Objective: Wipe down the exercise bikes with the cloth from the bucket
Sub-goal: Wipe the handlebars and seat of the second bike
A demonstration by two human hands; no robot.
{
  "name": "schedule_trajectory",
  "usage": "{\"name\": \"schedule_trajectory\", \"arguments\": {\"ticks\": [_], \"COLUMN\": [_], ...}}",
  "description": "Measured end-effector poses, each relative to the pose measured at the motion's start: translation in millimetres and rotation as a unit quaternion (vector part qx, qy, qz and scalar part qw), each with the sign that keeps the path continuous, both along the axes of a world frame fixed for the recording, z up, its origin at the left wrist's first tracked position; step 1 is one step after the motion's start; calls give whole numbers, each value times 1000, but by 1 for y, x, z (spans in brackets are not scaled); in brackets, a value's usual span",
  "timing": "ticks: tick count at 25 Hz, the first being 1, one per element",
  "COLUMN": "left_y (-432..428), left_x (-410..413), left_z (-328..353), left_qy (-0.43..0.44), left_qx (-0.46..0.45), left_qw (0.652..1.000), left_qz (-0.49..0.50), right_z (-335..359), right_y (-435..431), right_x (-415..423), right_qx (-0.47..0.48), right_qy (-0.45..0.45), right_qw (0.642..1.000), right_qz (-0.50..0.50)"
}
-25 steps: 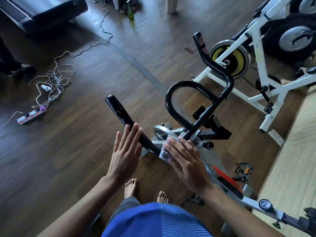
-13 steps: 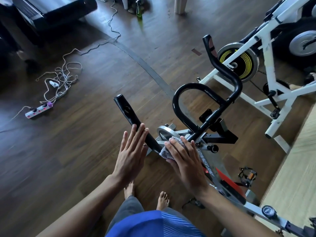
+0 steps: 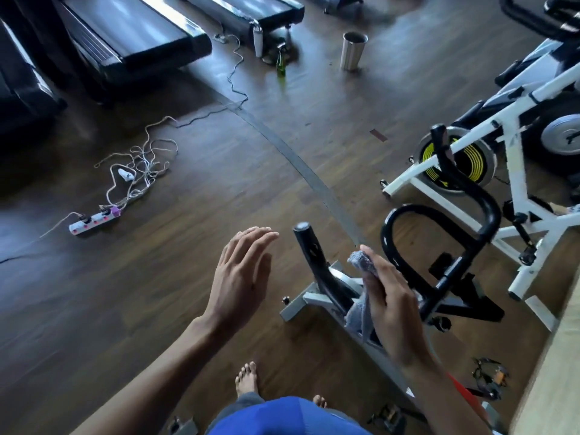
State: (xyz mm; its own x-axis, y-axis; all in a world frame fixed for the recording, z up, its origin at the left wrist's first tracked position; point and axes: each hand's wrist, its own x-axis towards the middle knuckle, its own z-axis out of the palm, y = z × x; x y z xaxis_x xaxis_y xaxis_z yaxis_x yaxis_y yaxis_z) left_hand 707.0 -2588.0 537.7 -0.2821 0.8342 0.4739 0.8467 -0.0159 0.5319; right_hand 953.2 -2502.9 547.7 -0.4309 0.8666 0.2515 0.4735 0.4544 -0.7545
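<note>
A grey exercise bike with black handlebars (image 3: 470, 211) stands right in front of me. My right hand (image 3: 392, 309) holds a grey-blue cloth (image 3: 361, 287) against the handlebar's middle, between the left bar end (image 3: 309, 246) and the loop. The cloth hangs down under my palm. My left hand (image 3: 241, 274) hovers flat with fingers apart, to the left of the left bar end, touching nothing. A white exercise bike (image 3: 514, 152) with a yellow-striped flywheel stands behind at the right.
A white power strip (image 3: 94, 222) with tangled cables lies on the dark wood floor at left. Treadmills (image 3: 131, 36) stand at the back. A metal cup (image 3: 353, 51) and a green bottle (image 3: 281, 65) stand on the floor beyond. A loose pedal (image 3: 489, 376) lies near the light platform at right.
The view has tilted up and left, showing more of the room. My left hand has come off the left bar. My right hand with the cloth has lifted slightly along the bar.
</note>
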Motion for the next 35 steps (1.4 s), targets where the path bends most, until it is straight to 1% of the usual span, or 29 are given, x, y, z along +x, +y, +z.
{"name": "schedule_trajectory", "arguments": {"ticks": [3,7,13,18,22,25,30,33,35], "left_y": [10,37,113,197,279,326,380,399,410], "left_x": [-55,-121,-164,-164,-148,-120,-65,-32,-11], "left_z": [13,28,42,49,53,64,71,69,70], "left_qy": [8,18,25,25,37,40,50,47,46], "left_qx": [-2,-23,-24,-35,-46,-38,-35,-21,-19], "left_qw": [1000,999,999,990,968,934,853,779,728], "left_qz": [14,12,-40,-131,-243,-352,-519,-624,-684], "right_z": [24,45,55,50,44,46,59,71,81], "right_y": [14,48,99,139,167,178,172,161,154], "right_x": [-58,-122,-166,-179,-177,-172,-164,-165,-167], "right_qx": [11,32,-9,-33,-62,-65,-60,-51,-45], "right_qy": [26,54,56,89,128,132,161,163,147], "right_qw": [1000,997,993,978,948,917,846,789,747], "right_qz": [-8,-47,-100,-186,-286,-371,-505,-590,-646]}}
